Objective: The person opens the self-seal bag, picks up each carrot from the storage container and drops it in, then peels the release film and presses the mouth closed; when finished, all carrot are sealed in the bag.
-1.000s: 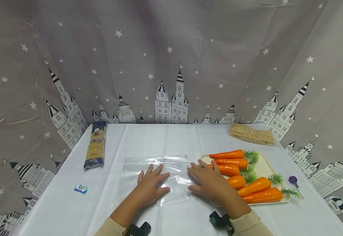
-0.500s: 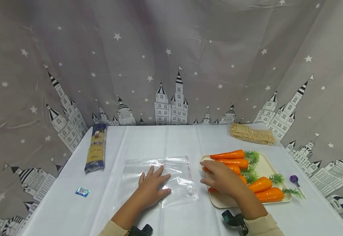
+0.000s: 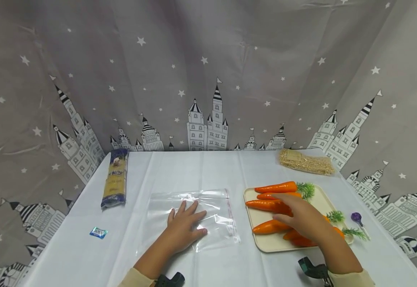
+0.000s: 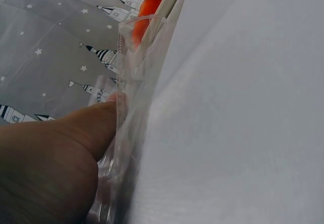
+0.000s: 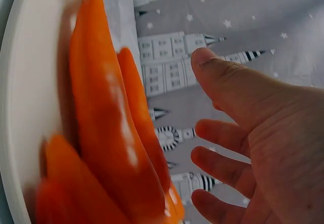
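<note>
While the left hand (image 3: pixel 184 230) is resting with its fingers spread on a transparent plastic bag (image 3: pixel 213 201), the right hand (image 3: pixel 303 217) is hovering above the carrots (image 3: pixel 267 205) on the cream tray (image 3: pixel 265 242). The right wrist view is showing this hand with its thumb and fingers parted and relaxed, a visible gap separating them from the orange surfaces. The bag is lying on the white desk (image 3: pixel 172 171) — a thin red line is running along its right edge — and the tray is standing just beside it. Several carrots are pointing their tips to the left, while their green tops are lying toward the right; the hand and the forearm are partly hiding the lower ones.

Farther to the right, a purple lollipop (image 3: pixel 356 217) is lying near the tray. Behind, a bag of grains (image 3: pixel 307 162) is occupying the far right corner. On the left side, a blue-and-yellow packet (image 3: pixel 115 178) is lying behind a small wrapped sweet (image 3: pixel 98 232).
</note>
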`<state>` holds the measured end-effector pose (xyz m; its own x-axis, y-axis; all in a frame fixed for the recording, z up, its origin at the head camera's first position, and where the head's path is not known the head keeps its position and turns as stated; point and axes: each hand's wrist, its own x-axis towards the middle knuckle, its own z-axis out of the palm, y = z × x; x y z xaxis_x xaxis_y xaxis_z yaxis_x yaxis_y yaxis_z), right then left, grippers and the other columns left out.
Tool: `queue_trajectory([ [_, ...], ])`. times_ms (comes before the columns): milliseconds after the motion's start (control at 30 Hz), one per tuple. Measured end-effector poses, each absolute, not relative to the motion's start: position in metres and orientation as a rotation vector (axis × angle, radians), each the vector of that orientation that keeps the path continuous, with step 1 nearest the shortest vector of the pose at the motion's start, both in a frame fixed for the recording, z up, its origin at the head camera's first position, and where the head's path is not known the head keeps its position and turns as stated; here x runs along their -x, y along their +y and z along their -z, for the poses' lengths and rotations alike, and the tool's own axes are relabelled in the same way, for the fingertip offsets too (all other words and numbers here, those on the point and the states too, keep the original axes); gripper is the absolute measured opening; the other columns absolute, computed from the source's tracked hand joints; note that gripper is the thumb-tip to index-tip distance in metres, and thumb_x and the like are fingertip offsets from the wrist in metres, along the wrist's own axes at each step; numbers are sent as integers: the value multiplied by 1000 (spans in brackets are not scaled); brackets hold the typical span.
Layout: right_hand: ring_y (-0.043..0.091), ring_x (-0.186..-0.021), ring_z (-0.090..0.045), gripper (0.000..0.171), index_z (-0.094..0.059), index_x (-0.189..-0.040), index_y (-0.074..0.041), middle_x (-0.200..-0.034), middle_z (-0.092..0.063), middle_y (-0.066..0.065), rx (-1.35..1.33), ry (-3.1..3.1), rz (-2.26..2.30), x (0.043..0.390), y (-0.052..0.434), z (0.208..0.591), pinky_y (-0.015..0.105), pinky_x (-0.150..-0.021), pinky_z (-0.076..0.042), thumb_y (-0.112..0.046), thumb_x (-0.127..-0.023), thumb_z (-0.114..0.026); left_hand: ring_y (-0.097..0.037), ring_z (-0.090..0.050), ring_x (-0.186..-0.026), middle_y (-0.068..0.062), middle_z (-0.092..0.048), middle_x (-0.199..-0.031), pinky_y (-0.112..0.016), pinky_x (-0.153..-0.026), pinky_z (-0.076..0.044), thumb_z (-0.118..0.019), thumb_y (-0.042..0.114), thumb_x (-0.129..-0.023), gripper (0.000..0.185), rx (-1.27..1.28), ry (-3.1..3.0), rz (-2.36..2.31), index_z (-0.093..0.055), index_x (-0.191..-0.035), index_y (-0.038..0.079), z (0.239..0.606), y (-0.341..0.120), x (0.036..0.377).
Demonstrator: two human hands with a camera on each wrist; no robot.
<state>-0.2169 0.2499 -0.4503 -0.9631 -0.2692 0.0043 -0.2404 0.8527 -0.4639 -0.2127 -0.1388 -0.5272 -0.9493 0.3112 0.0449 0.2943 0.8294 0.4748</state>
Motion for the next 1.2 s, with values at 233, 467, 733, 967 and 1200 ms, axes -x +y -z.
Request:
queue_trajectory([
  [233,48,-142,-48,66,-57,-149,-12,-151,-57,19,349,2973,669,212,277,436,71,-111,-39,-39,-92,-80,-50,-19,-158,-11,-38,-168,-80,-118,-9,-76,50,-90,60,-490,2978,-769,-64,-144,27,528,-139,214],
  [467,50,-139,-50,66,-57,-148,-11,-150,-57,21,337,2968,663,207,302,437,71,-107,-42,-38,-92,-80,-49,-19,-158,-10,-38,-168,-79,-119,-8,-76,49,-91,59,-472,2990,-764,-65,-144,28,526,-139,215],
  [733,52,-133,-54,71,-59,-145,-8,-144,-61,24,263,2974,599,194,335,443,71,-103,-46,-43,-88,-83,-49,-19,-158,-11,-38,-168,-79,-119,-9,-76,50,-91,59,-482,2969,-775,-65,-144,27,524,-139,214],
  [967,50,-129,-57,68,-63,-139,-4,-138,-65,23,188,2904,659,185,351,449,69,-100,-49,-42,-87,-84,-48,-19,-158,-10,-38,-168,-79,-118,-9,-75,50,-91,59,-500,2978,-769,-64,-145,28,525,-139,213],
  [1200,44,-121,-62,69,-66,-136,-4,-135,-66,21,116,2851,700,179,354,460,62,-95,-57,-42,-83,-87,-49,-19,-158,-10,-39,-167,-80,-118,-9,-76,48,-91,58,-510,2975,-771,-64,-144,28,528,-138,211],
])
